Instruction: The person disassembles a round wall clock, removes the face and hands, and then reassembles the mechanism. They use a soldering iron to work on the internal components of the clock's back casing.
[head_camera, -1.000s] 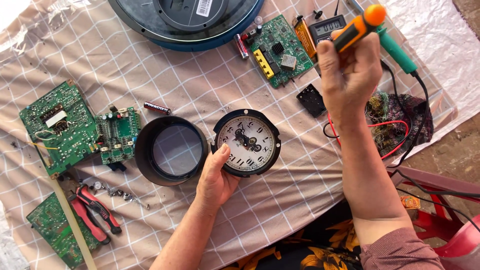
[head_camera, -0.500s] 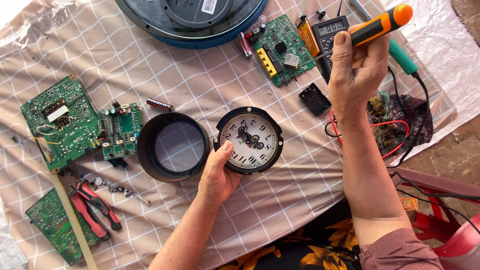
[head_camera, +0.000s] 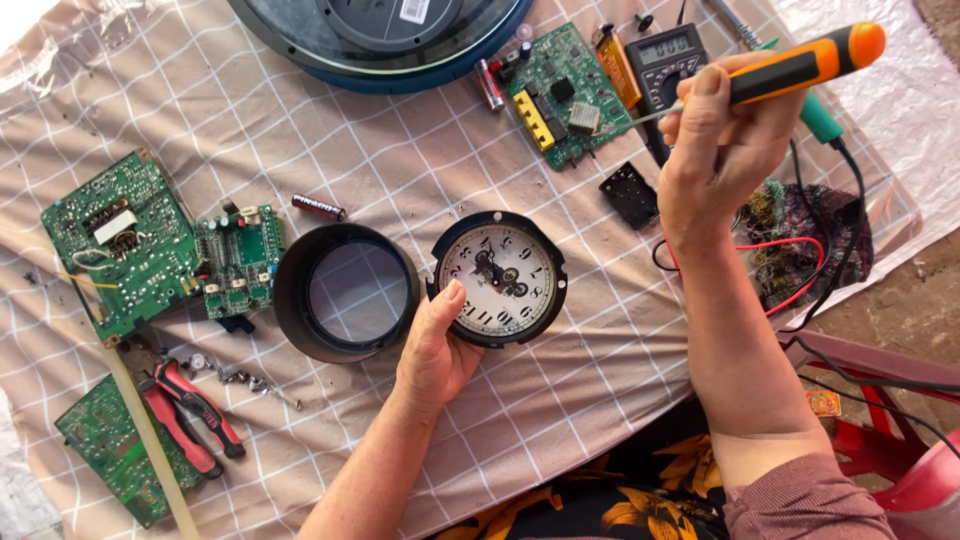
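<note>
The large round blue-rimmed appliance (head_camera: 380, 40) is cut off by the top edge, and the lower circuit board (head_camera: 115, 460) is partly covered by a pale stick (head_camera: 150, 440) and red-handled pliers (head_camera: 190, 415). The screwdriver's shaft is hard to make out against the multimeter (head_camera: 665, 60) behind it (only a thin grey line shows).

The clock face (head_camera: 500, 278) is held at its lower left rim by the left hand (head_camera: 435, 350), thumb laid on the dial, fingers closed under the black casing; it rests on the checked cloth (head_camera: 250, 130) of the bench, just beside the black ring with its glass (head_camera: 345, 292), which lies empty. The orange-handled screwdriver (head_camera: 795, 65) is clamped in the right hand (head_camera: 720, 150), raised well above the clock.

Compared with half a second ago, the screwdriver is tilted slightly flatter, and the clock is kept in the same place.

A small battery (head_camera: 318, 207) lies near the ring, and green boards (head_camera: 120, 240) are spread at the left.
</note>
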